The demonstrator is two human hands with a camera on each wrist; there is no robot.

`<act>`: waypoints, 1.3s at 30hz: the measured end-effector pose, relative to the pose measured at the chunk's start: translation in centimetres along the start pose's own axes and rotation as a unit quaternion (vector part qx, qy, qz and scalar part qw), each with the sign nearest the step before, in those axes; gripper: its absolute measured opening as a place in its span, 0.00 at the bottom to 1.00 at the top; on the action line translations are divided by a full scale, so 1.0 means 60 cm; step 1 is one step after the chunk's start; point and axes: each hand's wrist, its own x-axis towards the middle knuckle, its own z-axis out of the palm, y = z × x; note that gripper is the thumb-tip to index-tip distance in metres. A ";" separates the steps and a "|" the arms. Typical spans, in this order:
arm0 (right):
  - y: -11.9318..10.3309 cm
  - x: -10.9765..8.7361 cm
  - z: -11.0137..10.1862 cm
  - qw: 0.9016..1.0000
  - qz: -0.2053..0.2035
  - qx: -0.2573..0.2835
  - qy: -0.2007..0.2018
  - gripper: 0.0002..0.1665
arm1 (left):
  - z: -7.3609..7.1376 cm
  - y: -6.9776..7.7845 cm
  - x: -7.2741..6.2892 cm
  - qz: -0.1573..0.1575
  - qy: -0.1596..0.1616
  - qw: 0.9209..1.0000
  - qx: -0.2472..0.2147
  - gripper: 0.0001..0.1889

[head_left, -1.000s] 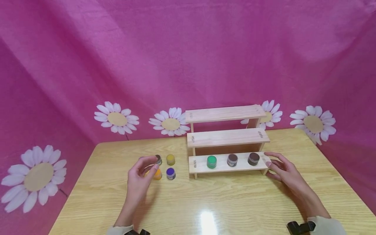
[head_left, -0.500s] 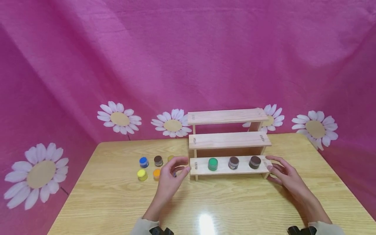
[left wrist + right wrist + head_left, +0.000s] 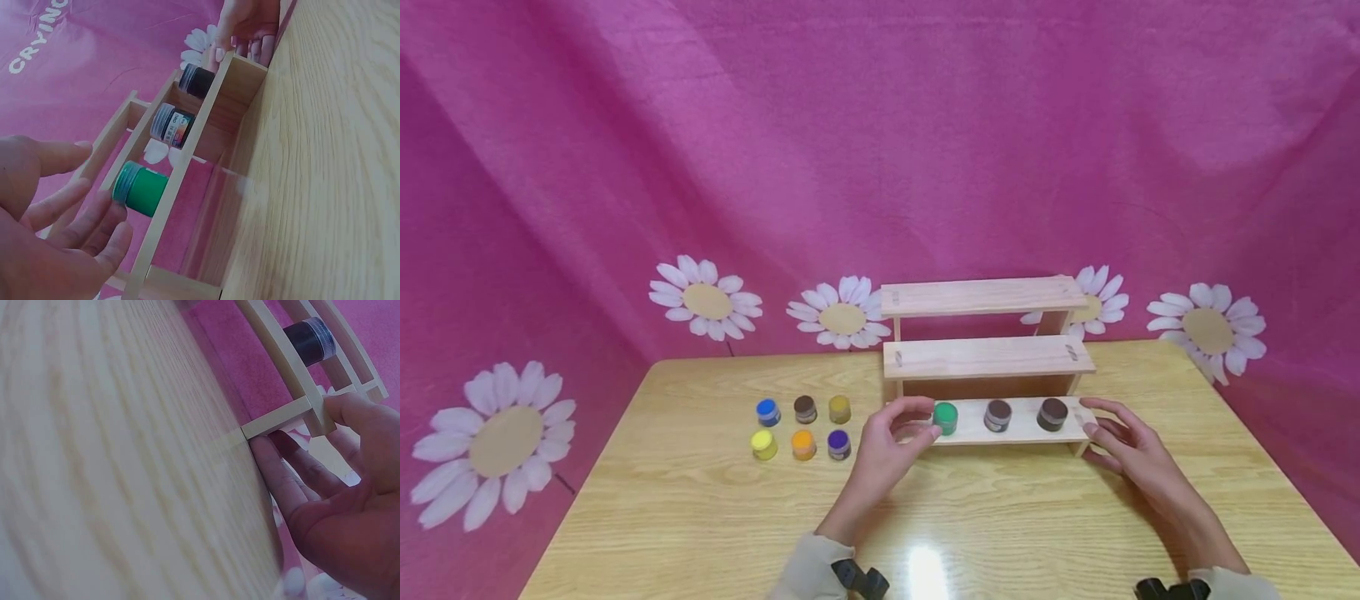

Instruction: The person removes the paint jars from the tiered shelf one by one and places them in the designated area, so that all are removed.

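Note:
A green paint jar (image 3: 945,418) stands at the left of the lowest tier of a three-step wooden display rack (image 3: 988,358). My left hand (image 3: 891,440) is right beside that jar; in the left wrist view the thumb stays apart from it and the loose fingers (image 3: 112,247) come close to its lid. Two dark-lidded jars, one in the middle (image 3: 997,415) and one at the right (image 3: 1052,413), share the tier. My right hand (image 3: 1131,442) grips the rack's right end, thumb on the lowest board and fingers by the side leg, as the right wrist view shows.
Left of the rack, several paint jars stand in two rows on the wood-grain table (image 3: 700,517), including a blue jar (image 3: 768,412), a yellow jar (image 3: 763,444), an orange jar (image 3: 803,444) and a purple jar (image 3: 838,444). A pink daisy-print cloth (image 3: 880,150) hangs behind.
My left hand has moved right from above the loose jars to the green jar on the rack, uncovering both rows. My right hand has stayed at the rack's end.

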 end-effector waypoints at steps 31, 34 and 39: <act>0.003 0.002 0.001 1.000 -0.002 -0.005 -0.002 0.28 | 0.041 -0.014 0.020 -0.006 0.060 0.987 0.151 0.16; 0.002 0.001 0.002 1.000 -0.004 -0.008 -0.004 0.28 | 0.032 -0.014 0.011 -0.007 0.064 0.988 0.138 0.16; 0.000 0.000 0.001 1.000 -0.004 -0.008 -0.002 0.28 | 0.016 -0.014 -0.003 0.001 0.059 0.992 0.111 0.17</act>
